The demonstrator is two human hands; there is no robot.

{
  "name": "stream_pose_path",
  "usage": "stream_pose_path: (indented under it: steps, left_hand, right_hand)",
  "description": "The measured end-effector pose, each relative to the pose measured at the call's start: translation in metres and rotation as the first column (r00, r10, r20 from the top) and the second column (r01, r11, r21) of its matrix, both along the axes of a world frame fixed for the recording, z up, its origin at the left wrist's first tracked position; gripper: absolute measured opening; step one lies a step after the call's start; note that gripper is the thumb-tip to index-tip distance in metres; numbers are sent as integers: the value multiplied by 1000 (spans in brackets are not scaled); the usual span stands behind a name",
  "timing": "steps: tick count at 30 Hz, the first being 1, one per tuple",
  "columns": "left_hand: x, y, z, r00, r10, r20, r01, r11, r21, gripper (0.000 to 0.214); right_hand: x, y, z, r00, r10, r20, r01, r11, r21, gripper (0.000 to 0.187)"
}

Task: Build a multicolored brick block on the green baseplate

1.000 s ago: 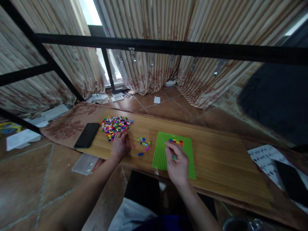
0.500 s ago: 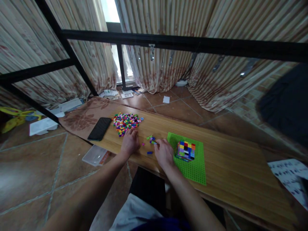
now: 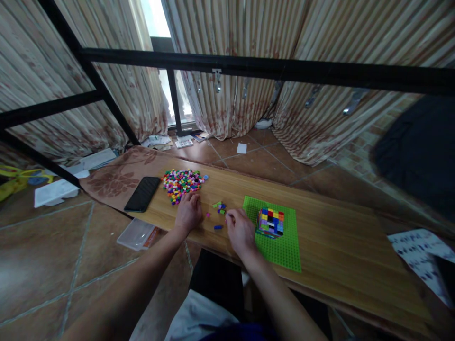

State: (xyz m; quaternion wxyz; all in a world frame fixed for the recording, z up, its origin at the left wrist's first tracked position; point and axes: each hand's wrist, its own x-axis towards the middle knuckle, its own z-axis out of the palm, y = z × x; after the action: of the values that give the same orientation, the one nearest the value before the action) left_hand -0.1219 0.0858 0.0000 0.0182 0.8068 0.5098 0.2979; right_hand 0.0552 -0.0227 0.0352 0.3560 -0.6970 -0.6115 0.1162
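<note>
On wood-grain board (image 3: 337, 246): left hand (image 3: 188, 213) flat, released; right hand (image 3: 241, 230) curled, grasp unclear, beside plastic bricks (image 3: 218, 206)

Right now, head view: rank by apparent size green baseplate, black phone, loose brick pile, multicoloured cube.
Green studded plastic baseplate
Black phone and heap of loose mixed-colour bricks: too alike to rank
Multicoloured brick cube

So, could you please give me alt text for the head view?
On a long wooden board, the left hand rests beside a heap of small multicoloured plastic bricks while the right hand is at a few loose bricks, next to a multicoloured brick cube on a green studded baseplate.
</note>
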Motion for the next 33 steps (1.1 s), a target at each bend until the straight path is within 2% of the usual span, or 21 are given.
stream_pose_path:
  steps: [4,10,19,24,28,33]
  left_hand:
    - [0,0,0,1000,0,5,0,1000,1,24]
    - [0,0,1,1000,6,5,-6,1000,-11,27]
    - [0,0,3,1000,2,16,-2,1000,-18,25]
    - [0,0,2,1000,2,12,-2,1000,-19,25]
    - [-1,0,1,1000,-1,1,1,1000,-14,25]
    - [0,1,1,1000,0,-10,0,1000,7,25]
  right_hand:
    - [5,-31,-3,973,17,-231,-4,998,55,20]
    - [13,-70,-13,896,-36,-443,37,999,-7,23]
    - [32,-91,7,859,-55,-509,83,996,33,22]
    - [44,-96,10,863,-97,-496,130,991,31,23]
    - [58,-97,13,866,-137,-482,188,980,60,24]
    - [83,-96,16,834,-256,-489,315,948,41,29]
